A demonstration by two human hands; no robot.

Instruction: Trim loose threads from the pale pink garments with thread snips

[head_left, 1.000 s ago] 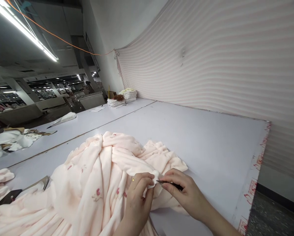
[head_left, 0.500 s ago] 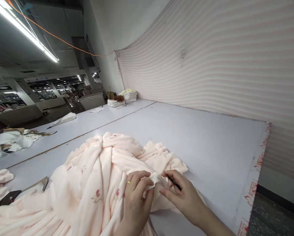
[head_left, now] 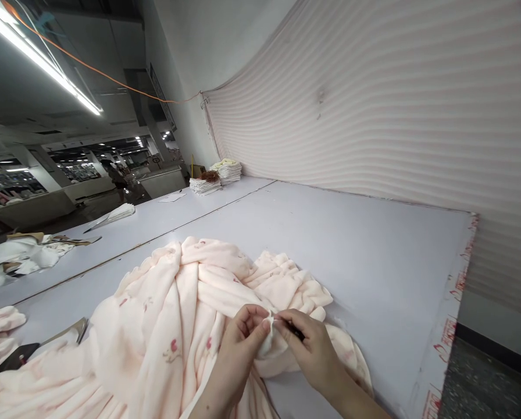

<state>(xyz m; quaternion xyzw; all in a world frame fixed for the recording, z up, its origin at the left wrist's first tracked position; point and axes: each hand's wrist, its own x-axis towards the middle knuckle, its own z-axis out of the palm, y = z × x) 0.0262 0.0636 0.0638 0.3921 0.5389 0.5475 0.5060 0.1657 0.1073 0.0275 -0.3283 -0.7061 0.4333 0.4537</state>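
Note:
A large heap of pale pink plush fabric [head_left: 156, 326] with small reddish printed motifs lies gathered in front of me. At its right side my left hand [head_left: 246, 337] pinches a white edge of the fabric between thumb and fingers. My right hand [head_left: 310, 343] is closed around a small dark slender tool [head_left: 294, 330], mostly hidden by the fingers, so its kind is unclear. The fingertips of both hands nearly meet at the pinched white edge.
The pale table [head_left: 365, 250] stretches away to a striped cloth hanging [head_left: 374, 116]. Folded white stacks [head_left: 206, 185] stand at the far end. White scraps [head_left: 29, 253] lie at left, near a dark flat object [head_left: 14, 358]. A seam [head_left: 156, 235] crosses the tabletop.
My left hand has turned, bringing its thumb up onto the white edge. My right hand has moved left to meet it, its fingers closing further over the dark tool.

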